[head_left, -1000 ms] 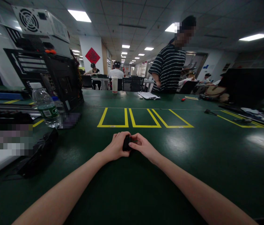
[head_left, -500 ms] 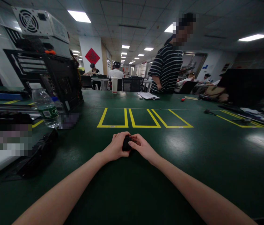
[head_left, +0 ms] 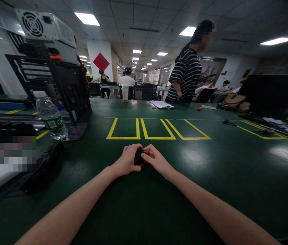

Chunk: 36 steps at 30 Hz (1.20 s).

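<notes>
Both my hands rest together on the dark green table (head_left: 210,177), just below the yellow taped boxes (head_left: 156,129). My left hand (head_left: 127,160) is curled around a small black object (head_left: 138,157), its fingers wrapped over the top. My right hand (head_left: 155,160) meets it from the right, thumb and fingers pinched on the same object. Most of the black object is hidden between the fingers, so I cannot make out what it is.
A water bottle (head_left: 49,115) stands at the left beside an open black computer case (head_left: 64,85) with a power supply (head_left: 44,25) on top. A black part (head_left: 42,170) lies near the left edge. A person in a striped shirt (head_left: 186,75) stands beyond the table by some papers (head_left: 162,104). Cables (head_left: 258,129) lie at right.
My hands have stayed in place, with only slight finger movement on the black object. The person in the striped shirt has turned and shifted to the right.
</notes>
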Available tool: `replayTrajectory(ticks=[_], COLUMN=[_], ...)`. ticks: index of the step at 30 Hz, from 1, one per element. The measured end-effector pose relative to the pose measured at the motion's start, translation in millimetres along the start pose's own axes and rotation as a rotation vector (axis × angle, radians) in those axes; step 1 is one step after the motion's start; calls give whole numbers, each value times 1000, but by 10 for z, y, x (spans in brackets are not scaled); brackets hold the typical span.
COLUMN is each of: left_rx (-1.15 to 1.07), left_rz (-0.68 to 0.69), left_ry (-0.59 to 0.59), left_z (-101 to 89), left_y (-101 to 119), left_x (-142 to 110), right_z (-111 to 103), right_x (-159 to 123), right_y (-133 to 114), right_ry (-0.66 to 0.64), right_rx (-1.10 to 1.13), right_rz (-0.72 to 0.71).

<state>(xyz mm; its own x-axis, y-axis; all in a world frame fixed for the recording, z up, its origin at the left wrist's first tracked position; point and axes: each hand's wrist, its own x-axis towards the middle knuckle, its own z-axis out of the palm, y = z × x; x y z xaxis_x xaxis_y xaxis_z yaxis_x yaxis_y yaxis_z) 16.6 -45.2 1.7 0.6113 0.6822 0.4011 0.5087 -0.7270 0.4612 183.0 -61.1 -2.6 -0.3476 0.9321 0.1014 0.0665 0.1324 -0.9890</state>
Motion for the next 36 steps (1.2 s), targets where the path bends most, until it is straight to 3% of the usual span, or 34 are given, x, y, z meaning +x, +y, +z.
replayTrajectory(ticks=[7,11,21,26,32,36], left_rx=[6,3,2,6,1,1], left_rz=[-21,-11,-25,-37,-28,-36], left_ry=[9,-6,36,23,-11,-5], left_z=[-30,-31,34,16,-35,-56], left_y=[18,17,-17,2,37,47], left_x=[-11,-12,-1,3,-3,-7], right_z=[-25,-30,5,-13,-17,1], right_x=[13,3,-11,7,-13,-33], right_y=[-9,-28,-23,-13,-62,-70], right_ry=[1,-53,-1,17,-61,-26], right_rx=[-11,17,-23,-41,47,35], right_rz=[79,39,23,53,13,9])
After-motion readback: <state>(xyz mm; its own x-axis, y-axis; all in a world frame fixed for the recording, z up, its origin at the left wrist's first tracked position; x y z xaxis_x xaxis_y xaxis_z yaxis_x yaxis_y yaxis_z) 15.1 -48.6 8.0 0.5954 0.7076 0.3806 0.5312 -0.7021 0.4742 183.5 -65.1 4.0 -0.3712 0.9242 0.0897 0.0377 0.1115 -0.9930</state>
